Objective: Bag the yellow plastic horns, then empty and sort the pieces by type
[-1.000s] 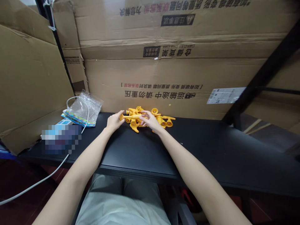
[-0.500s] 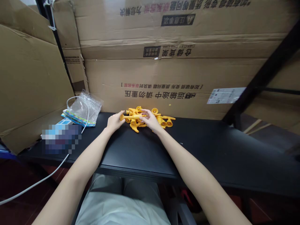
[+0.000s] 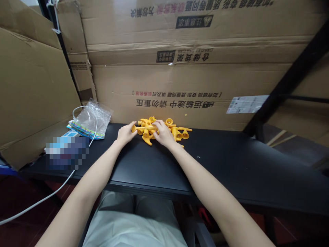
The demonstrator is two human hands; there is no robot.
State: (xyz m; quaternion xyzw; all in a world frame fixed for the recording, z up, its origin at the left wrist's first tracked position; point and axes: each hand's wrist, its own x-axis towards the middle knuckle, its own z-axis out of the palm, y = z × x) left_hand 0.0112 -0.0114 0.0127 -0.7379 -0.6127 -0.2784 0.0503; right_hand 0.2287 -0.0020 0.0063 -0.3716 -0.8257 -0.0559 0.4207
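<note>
Between my two hands lies a slim yellow plastic stick-like piece [image 3: 150, 127] with a round cup-shaped end. My left hand [image 3: 125, 133] pinches it at the cup end. At the other end, the fingers of my right hand [image 3: 164, 133] close around it, partly hiding that end. A pile of yellow plastic parts sits under and behind the hands. Among them are a curved, pointed piece [image 3: 147, 140] in front, a small cup-shaped part [image 3: 169, 121] at the back and another cup-shaped part [image 3: 185, 134] on the right.
The black tabletop [image 3: 221, 164] holds the pile near a tall cardboard sheet [image 3: 159, 79]. To the left lie a clear plastic bag [image 3: 95, 118], a blurred-out item [image 3: 67, 152] and a white cable [image 3: 56, 190]. A black metal post [image 3: 285, 79] slants at the right.
My right hand has shifted slightly left and turned over the piece, its fingers now wrapping its end. My left hand keeps its place at the cup end.
</note>
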